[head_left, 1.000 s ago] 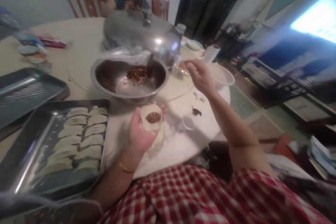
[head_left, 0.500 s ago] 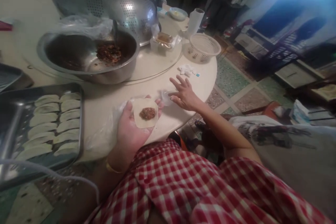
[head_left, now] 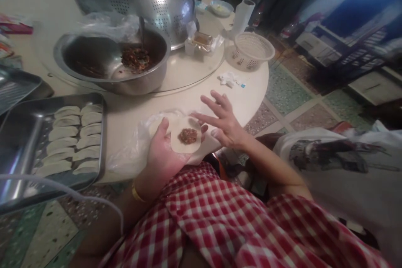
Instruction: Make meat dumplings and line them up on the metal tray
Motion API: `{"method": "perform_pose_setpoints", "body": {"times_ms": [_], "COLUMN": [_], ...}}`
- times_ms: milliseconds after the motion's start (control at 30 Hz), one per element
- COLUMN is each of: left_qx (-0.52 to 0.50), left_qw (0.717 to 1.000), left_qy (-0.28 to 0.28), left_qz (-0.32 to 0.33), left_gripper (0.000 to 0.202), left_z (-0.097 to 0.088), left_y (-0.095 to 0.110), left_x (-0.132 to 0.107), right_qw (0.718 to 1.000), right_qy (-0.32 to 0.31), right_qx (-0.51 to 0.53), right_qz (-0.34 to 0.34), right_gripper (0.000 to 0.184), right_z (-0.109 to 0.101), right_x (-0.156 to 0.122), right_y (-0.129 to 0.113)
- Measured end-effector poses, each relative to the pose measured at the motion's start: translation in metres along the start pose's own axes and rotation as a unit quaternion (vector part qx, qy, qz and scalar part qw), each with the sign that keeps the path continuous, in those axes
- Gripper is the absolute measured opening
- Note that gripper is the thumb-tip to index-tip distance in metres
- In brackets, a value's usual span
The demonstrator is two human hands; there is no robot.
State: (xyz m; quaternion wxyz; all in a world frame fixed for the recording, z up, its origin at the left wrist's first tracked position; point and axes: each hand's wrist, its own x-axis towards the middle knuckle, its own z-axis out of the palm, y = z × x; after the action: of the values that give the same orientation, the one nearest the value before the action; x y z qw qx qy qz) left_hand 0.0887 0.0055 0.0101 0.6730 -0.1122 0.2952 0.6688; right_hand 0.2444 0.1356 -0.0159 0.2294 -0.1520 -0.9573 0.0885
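My left hand [head_left: 163, 155] lies palm up at the near edge of the round table [head_left: 194, 96] and cradles a round dumpling wrapper [head_left: 185, 144] with a dab of brown filling [head_left: 187, 135] at its centre. My right hand [head_left: 221, 119] hovers just right of the wrapper, fingers spread and empty, its fingertips at the wrapper's rim. A steel bowl [head_left: 94, 56] with dark minced filling [head_left: 135, 57] stands behind. Beneath my left hand lies a plastic sheet [head_left: 132, 150] with more wrappers.
A metal tray [head_left: 19, 134] at left holds several folded dumplings [head_left: 70, 138]. Behind the bowl sits an upturned colander [head_left: 150, 0]. A white basket [head_left: 253, 50], a paper roll [head_left: 244, 14], a small dish [head_left: 221, 7] and a crumpled tissue [head_left: 228, 78] lie at right. Tiled floor lies beyond the table edge.
My right hand drew back from the far side of the table and came in beside the wrapper. The view swung downward; my left hand kept the filled wrapper.
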Motion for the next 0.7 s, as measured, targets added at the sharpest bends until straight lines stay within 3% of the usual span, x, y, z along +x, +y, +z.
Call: {"method": "perform_pose_setpoints", "body": {"times_ms": [167,367,567,700], "left_qx": [0.001,0.010,0.024,0.018], "left_qw": [1.000,1.000,0.998,0.997], "left_qy": [0.001,0.006,-0.052,-0.067], "left_qz": [0.007,0.029,0.038,0.039], "left_gripper": [0.048,0.057,0.063,0.065], "left_z": [-0.003,0.001,-0.001,-0.001], "left_y": [-0.002,0.006,0.009,0.010], "left_x": [-0.001,-0.004,-0.005,-0.006], "right_qw": [0.998,0.999,0.997,0.997], "right_qy": [-0.050,-0.039,-0.062,-0.030], "right_qx": [-0.022,-0.033,-0.051,-0.053], "right_qz": [-0.017,-0.011,-0.021,-0.042], "right_gripper": [0.049,0.051,0.052,0.058], "right_z": [0.009,0.002,0.000,-0.001], "right_x": [0.007,-0.003,-0.012,-0.018], "right_y": [-0.001,0.002,-0.009,-0.014]}}
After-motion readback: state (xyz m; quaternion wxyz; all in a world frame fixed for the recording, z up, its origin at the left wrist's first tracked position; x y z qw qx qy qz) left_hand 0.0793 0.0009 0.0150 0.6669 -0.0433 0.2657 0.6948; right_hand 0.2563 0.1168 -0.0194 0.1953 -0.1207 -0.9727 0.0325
